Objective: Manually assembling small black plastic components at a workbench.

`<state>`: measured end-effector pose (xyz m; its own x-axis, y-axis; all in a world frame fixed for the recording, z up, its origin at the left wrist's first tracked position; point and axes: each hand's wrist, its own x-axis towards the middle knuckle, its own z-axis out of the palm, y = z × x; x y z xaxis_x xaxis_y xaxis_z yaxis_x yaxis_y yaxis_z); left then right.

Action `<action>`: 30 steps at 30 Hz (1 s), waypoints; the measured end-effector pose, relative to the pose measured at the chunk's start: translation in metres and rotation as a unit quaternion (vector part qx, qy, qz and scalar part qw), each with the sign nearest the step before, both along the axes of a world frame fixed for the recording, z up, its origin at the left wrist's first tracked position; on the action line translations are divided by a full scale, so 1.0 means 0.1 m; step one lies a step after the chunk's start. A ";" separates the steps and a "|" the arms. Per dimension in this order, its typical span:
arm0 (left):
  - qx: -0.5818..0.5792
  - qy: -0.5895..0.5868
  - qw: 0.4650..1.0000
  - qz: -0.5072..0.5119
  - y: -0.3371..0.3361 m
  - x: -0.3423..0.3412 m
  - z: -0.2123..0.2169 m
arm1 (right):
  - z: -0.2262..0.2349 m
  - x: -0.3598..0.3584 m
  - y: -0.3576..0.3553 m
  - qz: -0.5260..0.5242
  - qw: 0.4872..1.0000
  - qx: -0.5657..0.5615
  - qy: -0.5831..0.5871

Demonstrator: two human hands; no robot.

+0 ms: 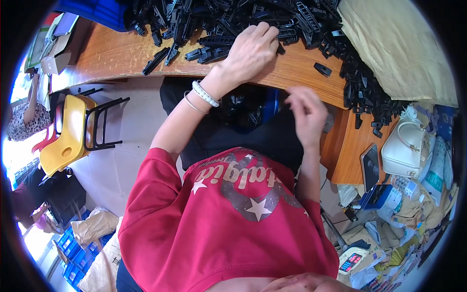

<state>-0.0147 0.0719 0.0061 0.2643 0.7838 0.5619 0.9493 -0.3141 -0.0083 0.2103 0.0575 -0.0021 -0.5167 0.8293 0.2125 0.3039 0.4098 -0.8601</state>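
Across the far part of the table lies a heap of black plastic parts (214,22), many long and ribbed like clips. My left hand (253,51), with a white bracelet and a thin bangle on its wrist, reaches to the heap's near edge. Its fingers are curled closed, and the dark end of a black plastic part (280,48) shows beside them; the rest is hidden. Just over the table's front edge is my right hand (310,117), a little blurred. Its fingers are bent with the thumb apart, and nothing shows between them. One small black part (322,69) lies alone on the wood.
Beyond the wooden table (116,53) edge, a blue bin (104,12) stands far left. A large tan sack (399,48) borders more small black pieces at right. A phone (370,165) and a white handbag (406,148) lie nearby. Left stands a yellow chair (70,136).
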 end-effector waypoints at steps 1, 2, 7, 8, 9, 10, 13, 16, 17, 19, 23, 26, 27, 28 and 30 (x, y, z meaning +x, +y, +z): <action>0.007 0.016 0.999 -0.027 0.02 0.01 0.01 | 0.01 0.00 0.12 -0.070 0.993 0.092 0.016; 0.024 0.017 0.998 -0.047 -0.01 0.06 0.02 | 0.05 -0.02 0.24 -0.138 0.977 0.163 0.000; 0.001 -0.052 0.993 -0.106 -0.25 0.34 -0.20 | 0.08 0.00 0.69 -0.186 0.938 0.173 -0.234; -0.008 -0.073 0.991 -0.108 -0.29 0.34 -0.23 | 0.08 0.01 0.70 -0.186 0.938 0.173 -0.235; -0.009 -0.075 0.991 -0.106 -0.32 0.34 -0.24 | 0.07 0.02 0.71 -0.129 0.955 0.178 -0.201; -0.010 -0.087 0.990 -0.111 -0.35 0.34 -0.24 | 0.06 0.03 0.72 -0.071 0.967 0.181 -0.166; -0.010 -0.108 0.986 -0.126 -0.44 0.36 -0.31 | 0.02 0.08 0.72 -0.052 0.968 0.206 -0.130; 0.015 -0.143 0.983 -0.114 -0.50 0.34 -0.40 | 0.03 -0.07 0.54 -0.197 0.955 0.192 -0.110; 0.040 -0.184 0.977 -0.097 -0.51 0.34 -0.41 | 0.10 -0.14 0.46 -0.246 0.952 0.124 -0.137; 0.049 -0.250 0.964 -0.080 -0.48 0.36 -0.35 | -0.03 -0.13 0.48 -0.204 0.942 0.191 -0.185; -0.004 -0.262 0.965 -0.011 -0.45 0.33 -0.30 | -0.09 -0.12 0.45 -0.149 0.959 0.197 -0.140; -0.020 -0.262 0.965 -0.018 -0.45 0.32 -0.31 | -0.15 -0.07 0.41 -0.161 0.949 0.234 -0.139; -0.014 -0.267 0.963 -0.016 -0.46 0.32 -0.32 | -0.13 -0.04 0.39 -0.153 0.948 0.239 -0.148; -0.008 -0.272 0.962 -0.013 -0.46 0.32 -0.32 | -0.12 -0.03 0.39 -0.144 0.946 0.243 -0.156; -0.002 -0.272 0.962 -0.015 -0.45 0.31 -0.32 | -0.11 -0.04 0.40 -0.133 0.965 0.202 -0.103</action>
